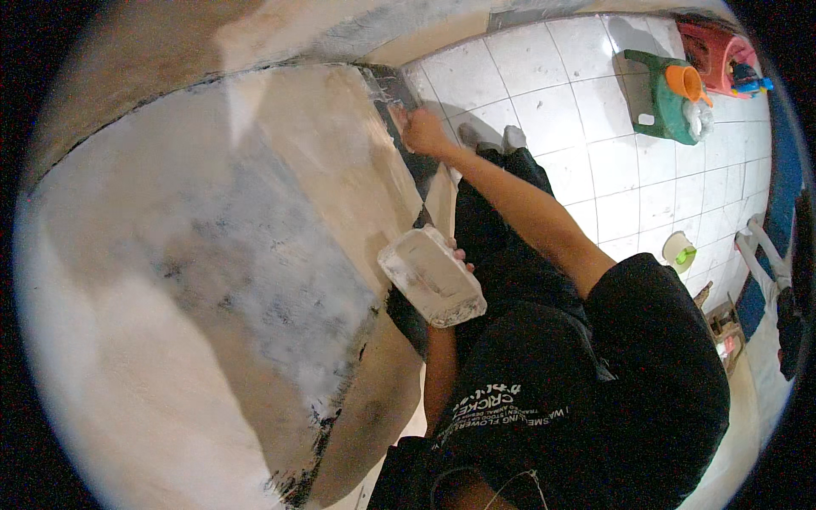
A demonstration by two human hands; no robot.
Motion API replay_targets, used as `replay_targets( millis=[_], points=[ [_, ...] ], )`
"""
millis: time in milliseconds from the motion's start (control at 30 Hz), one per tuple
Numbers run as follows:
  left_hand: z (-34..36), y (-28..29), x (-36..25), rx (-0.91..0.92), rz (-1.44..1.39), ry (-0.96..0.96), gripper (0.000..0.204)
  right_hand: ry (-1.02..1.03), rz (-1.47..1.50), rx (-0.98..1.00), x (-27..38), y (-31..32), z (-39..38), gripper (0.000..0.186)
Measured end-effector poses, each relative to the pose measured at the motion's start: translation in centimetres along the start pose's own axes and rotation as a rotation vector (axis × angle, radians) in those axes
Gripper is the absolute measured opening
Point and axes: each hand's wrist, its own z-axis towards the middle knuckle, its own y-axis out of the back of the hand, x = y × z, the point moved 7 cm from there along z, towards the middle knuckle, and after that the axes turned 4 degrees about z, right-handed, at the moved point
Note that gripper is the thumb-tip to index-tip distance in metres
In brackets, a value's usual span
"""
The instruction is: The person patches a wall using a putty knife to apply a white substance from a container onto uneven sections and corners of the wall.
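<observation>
My left hand [459, 255] grips a pale plastic tub [432, 276] from beneath and its side; the tub is coated with beige paste. My right hand [425, 130] is closed at the dark strip [379, 85] along the edge of the plastered surface [314, 149], near its far end; what it holds is too small to make out. The surface has beige and mottled grey patches, with rough dark edges.
My legs and feet stand on white floor tiles [586, 170]. At upper right are a green plastic container [654, 119], an orange scoop [684, 83] and a pink tub [710, 47]. A small pale bucket [677, 249] and wooden items [722, 323] lie at right, near a blue wall.
</observation>
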Motion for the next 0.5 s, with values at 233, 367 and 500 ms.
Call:
replay_targets(
  millis=[233, 367, 500],
  points=[
    [-4.5, -2.0, 1.3, -0.101, -0.034, -0.266, 0.072, 0.23, 0.348, 0.058, 11.6, -1.3, -10.7, 0.016],
    [-6.2, -1.1, 1.9, -0.174, 0.029, -0.226, 0.07, 0.391, 0.514, 0.098, 13.0, 3.4, -13.4, 0.016],
    [-6.6, -0.1, 2.9, -0.208, -0.044, -0.25, 0.071, 0.078, 0.227, 0.029, 3.6, 0.6, -6.8, 0.019]
  ],
)
